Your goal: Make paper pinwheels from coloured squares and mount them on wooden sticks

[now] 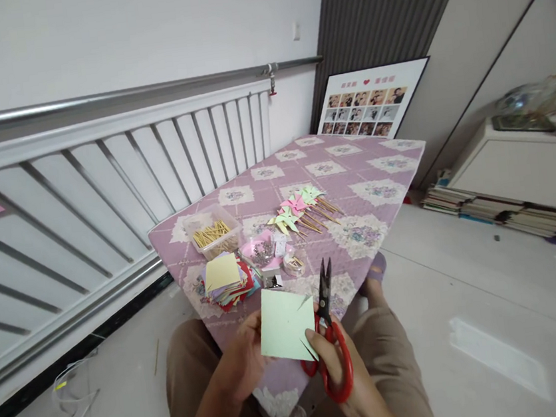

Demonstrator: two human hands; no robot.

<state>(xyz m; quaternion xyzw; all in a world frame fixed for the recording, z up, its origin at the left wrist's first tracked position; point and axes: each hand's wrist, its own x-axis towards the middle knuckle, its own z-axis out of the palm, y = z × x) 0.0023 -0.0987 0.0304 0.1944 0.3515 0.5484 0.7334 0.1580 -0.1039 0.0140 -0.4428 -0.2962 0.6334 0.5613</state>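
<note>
A pale green square of paper (285, 325) is held up between both hands over the near corner of the table. Slits run inward from its two right-hand corners. My left hand (242, 360) is closed on the paper's left edge, its fingertips partly hidden behind the sheet. With the thumb, my right hand (337, 355) presses the paper's right edge. That same hand also carries red-handled scissors (325, 303), their dark blades pointing away from me and slightly apart. Beyond the paper lies a stack of coloured paper squares (223, 275), a yellow one on top.
A plastic box of wooden sticks (214, 232), a pink tray of small metal parts (261, 250) and a small round container (293, 263) stand on the flowered tablecloth (323, 166). Several paper pinwheels (298, 206) lie farther back. A radiator (162, 161) borders the left side.
</note>
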